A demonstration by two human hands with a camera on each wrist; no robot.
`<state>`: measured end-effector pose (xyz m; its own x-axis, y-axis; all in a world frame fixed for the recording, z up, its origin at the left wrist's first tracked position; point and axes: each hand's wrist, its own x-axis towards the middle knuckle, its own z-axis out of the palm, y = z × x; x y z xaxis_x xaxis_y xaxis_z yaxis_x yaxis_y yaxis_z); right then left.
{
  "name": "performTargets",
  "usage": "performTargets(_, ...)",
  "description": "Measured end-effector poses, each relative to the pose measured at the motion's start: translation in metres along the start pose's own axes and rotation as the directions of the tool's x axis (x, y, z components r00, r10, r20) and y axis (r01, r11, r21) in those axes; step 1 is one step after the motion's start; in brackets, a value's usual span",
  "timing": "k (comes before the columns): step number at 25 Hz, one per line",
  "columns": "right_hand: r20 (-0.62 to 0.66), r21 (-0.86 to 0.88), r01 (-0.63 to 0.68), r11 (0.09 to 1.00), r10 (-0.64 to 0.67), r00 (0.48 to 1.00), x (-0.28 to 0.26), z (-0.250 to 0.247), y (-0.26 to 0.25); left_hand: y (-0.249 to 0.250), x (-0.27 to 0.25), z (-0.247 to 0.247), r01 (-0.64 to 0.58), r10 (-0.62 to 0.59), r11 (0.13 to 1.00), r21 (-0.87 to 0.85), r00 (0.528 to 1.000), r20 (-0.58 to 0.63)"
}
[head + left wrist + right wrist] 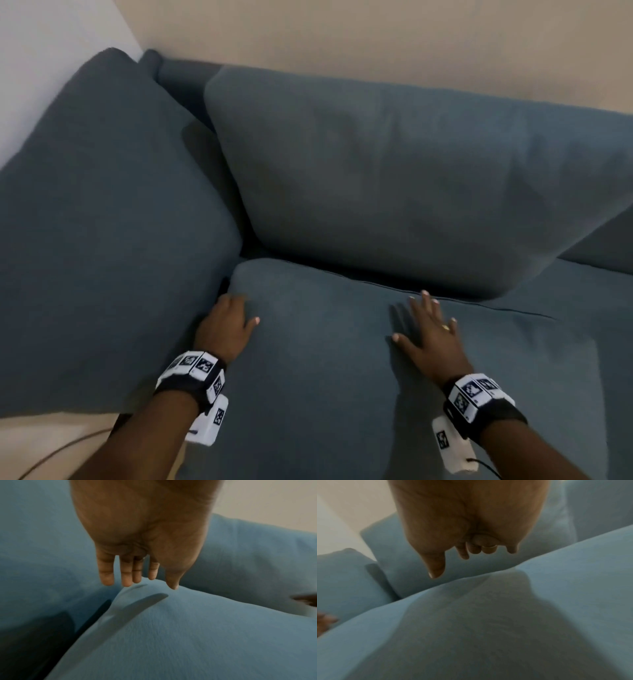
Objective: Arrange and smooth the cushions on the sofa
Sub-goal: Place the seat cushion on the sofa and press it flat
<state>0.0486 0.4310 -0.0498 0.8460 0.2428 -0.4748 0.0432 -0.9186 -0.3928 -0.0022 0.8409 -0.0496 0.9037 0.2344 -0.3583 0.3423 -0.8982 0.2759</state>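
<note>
Back cushion: right end cut off by the head view's right edge, lower edge hidden behind the seat cushion, whose front runs out of the bottom of the picture. Left hand: fingertips hidden in the gap between seat cushion and side cushion; side cushion's left edge cropped. Right hand: blurred in the right wrist view, its fingers foreshortened, contact with the fabric not discernible there.
</note>
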Motion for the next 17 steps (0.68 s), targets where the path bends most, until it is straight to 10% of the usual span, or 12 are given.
performTargets(5,0.093,0.052,0.410,0.911,-0.413,0.906,0.094,-0.015,-0.151,0.025,0.073,-0.060,-0.438,0.456,0.889,0.133,0.872,-0.177)
performTargets(9,-0.285,0.298,0.581,0.757,-0.510,0.811,0.147,-0.030,-0.233,0.022,0.111,-0.091,-0.445,0.372,0.894,-0.051,0.801,-0.470)
performTargets(11,-0.259,0.322,0.535,0.782,-0.471,0.844,0.167,-0.003,-0.237,0.001,0.115,-0.059,-0.360,0.328,0.932,-0.036,0.883,-0.336)
performTargets(12,-0.072,0.203,0.484,0.851,-0.480,0.874,0.172,0.019,-0.231,-0.007,0.111,-0.039,-0.307,0.313,0.949,0.075,0.945,-0.092)
performTargets(14,0.475,-0.190,0.390,0.901,-0.264,0.840,0.174,0.057,-0.216,-0.030,0.107,0.000,-0.259,0.181,0.941,0.217,0.928,0.325)
performTargets(15,0.535,-0.226,0.360,0.905,-0.194,0.822,0.176,0.059,-0.211,-0.032,0.111,0.000,-0.229,0.147,0.953,0.198,0.922,0.357)
performTargets(17,0.221,-0.029,0.367,0.930,-0.353,0.909,0.178,0.041,-0.208,-0.022,0.124,-0.016,-0.137,0.124,0.989,0.056,0.973,0.195)
